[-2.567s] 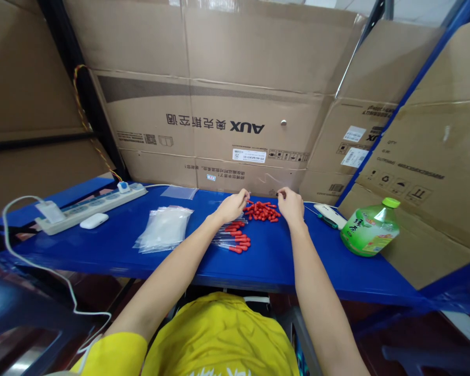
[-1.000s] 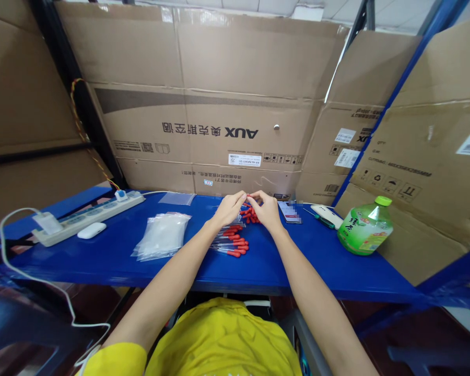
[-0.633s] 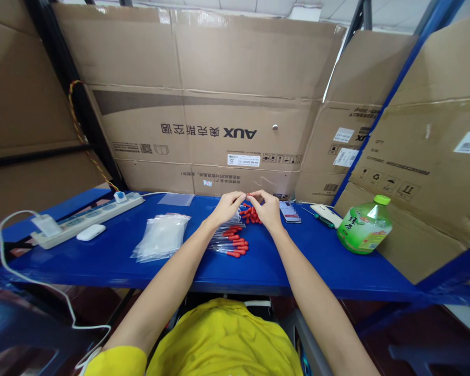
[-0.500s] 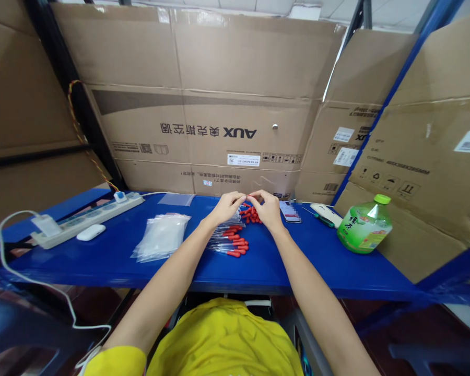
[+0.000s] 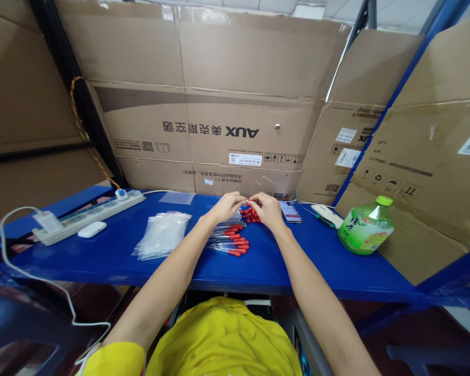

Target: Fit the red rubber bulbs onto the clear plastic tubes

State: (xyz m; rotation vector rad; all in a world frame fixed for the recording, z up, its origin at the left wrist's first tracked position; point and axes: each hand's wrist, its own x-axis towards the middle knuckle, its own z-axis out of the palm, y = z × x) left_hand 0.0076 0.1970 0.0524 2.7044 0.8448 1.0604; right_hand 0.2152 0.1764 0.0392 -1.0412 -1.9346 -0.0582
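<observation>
So there's a little red cap (image 5: 250,202) up between the fingertips, just above the cap pile (image 5: 251,215). Right hand (image 5: 267,210) is pinching it. Left hand (image 5: 227,208) has its fingertips pressed together right next to it, too tiny to tell what's in them. A bunch of droppers (image 5: 233,242) lies just left of the pile and closer to the person. Further left of the pile: plastic bags (image 5: 162,236), then a power strip (image 5: 90,216). Right of it: a phone (image 5: 291,211), then way over, a green bottle (image 5: 365,228), all on a blue desk (image 5: 254,269).
</observation>
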